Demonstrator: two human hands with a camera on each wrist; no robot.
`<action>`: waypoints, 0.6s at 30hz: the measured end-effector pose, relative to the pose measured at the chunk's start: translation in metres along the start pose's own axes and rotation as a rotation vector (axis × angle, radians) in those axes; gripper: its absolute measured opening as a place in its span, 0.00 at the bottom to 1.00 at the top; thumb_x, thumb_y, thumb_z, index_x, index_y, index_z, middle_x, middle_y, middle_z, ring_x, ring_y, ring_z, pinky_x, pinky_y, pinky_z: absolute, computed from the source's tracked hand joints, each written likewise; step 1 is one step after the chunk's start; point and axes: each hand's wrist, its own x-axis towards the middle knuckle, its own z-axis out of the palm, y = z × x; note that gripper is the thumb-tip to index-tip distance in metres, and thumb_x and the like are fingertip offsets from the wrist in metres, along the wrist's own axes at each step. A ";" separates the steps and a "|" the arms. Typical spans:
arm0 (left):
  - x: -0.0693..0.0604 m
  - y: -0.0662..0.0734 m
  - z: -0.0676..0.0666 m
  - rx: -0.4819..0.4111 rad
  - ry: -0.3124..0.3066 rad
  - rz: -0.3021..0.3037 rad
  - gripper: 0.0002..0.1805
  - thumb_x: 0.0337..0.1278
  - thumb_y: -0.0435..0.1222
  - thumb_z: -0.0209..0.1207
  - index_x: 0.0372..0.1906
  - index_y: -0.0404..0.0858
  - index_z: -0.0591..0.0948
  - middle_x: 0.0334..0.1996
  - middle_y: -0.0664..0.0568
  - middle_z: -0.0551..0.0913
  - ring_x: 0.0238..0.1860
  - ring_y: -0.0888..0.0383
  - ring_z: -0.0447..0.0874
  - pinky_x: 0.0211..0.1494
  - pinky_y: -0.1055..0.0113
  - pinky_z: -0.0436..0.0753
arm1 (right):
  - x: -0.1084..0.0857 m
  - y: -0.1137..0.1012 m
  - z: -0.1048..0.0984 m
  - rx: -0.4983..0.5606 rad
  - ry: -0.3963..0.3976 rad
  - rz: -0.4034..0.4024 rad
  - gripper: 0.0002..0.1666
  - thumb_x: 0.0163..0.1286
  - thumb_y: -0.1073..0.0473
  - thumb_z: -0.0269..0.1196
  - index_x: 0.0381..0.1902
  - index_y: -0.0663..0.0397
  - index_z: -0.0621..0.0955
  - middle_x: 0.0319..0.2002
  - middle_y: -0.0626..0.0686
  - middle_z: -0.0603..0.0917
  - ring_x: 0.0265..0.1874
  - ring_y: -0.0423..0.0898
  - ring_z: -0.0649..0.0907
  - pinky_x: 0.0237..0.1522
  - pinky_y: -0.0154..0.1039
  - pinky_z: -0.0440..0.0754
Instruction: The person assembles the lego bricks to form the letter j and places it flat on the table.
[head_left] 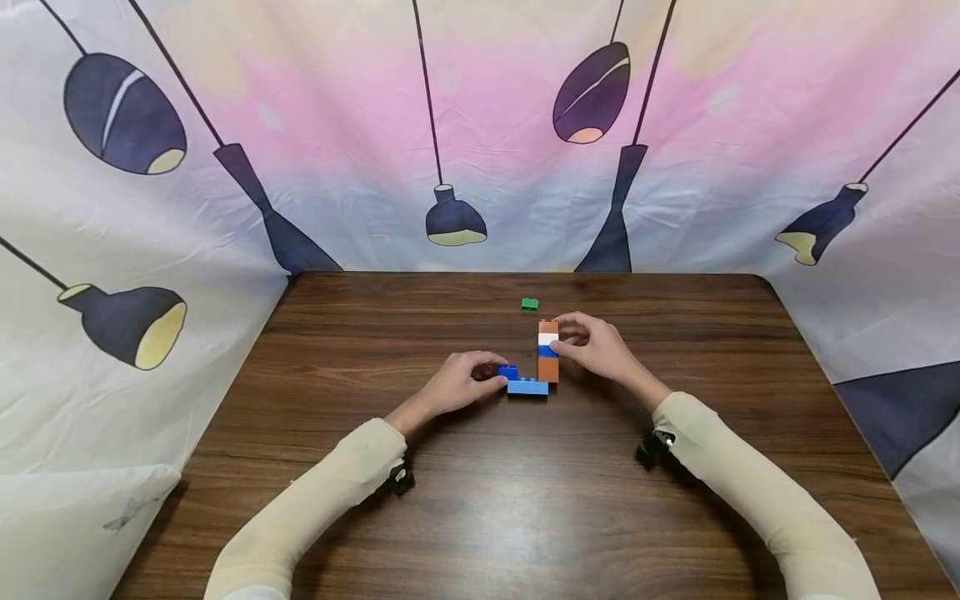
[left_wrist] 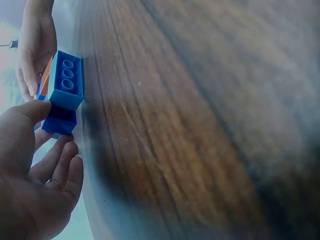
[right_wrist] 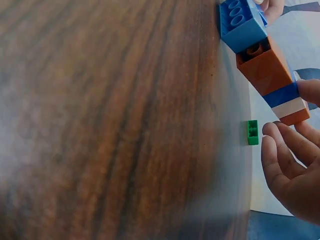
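A joined toy-brick build is held between both hands above the table, its hollow underside showing in both wrist views. It has a long light blue brick (head_left: 527, 388), a dark blue brick (head_left: 509, 372) over its left end, and a tower at the right. From the bottom, the tower runs orange brick (head_left: 548, 371), thin blue brick (head_left: 545, 352), white brick (head_left: 548, 339), orange brick (head_left: 549, 327). My left hand (head_left: 461, 382) pinches the build's left end, thumb in front and fingers behind. The right hand (head_left: 600, 348) grips the tower, its thumb on the blue layer.
A small green brick (head_left: 530, 304) lies on the brown wooden table (head_left: 375, 333), behind the build. Cloth printed with hanging lamps (head_left: 456, 218) encloses the table's back and sides. Each sleeved wrist carries a small black camera (head_left: 401, 477).
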 end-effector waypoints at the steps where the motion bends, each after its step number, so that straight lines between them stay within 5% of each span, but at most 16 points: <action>1: 0.001 0.000 0.000 0.001 0.002 0.000 0.17 0.69 0.44 0.64 0.58 0.44 0.85 0.45 0.56 0.87 0.43 0.64 0.83 0.48 0.64 0.82 | 0.001 0.001 0.000 0.002 -0.001 0.007 0.33 0.69 0.46 0.70 0.66 0.55 0.78 0.56 0.57 0.86 0.53 0.54 0.85 0.54 0.54 0.81; 18: 0.007 -0.006 0.000 0.020 -0.011 -0.005 0.16 0.71 0.45 0.62 0.58 0.45 0.85 0.45 0.57 0.87 0.42 0.65 0.83 0.46 0.65 0.82 | 0.009 0.011 0.003 -0.001 -0.056 0.057 0.34 0.71 0.43 0.67 0.67 0.55 0.78 0.57 0.59 0.85 0.53 0.55 0.84 0.53 0.53 0.81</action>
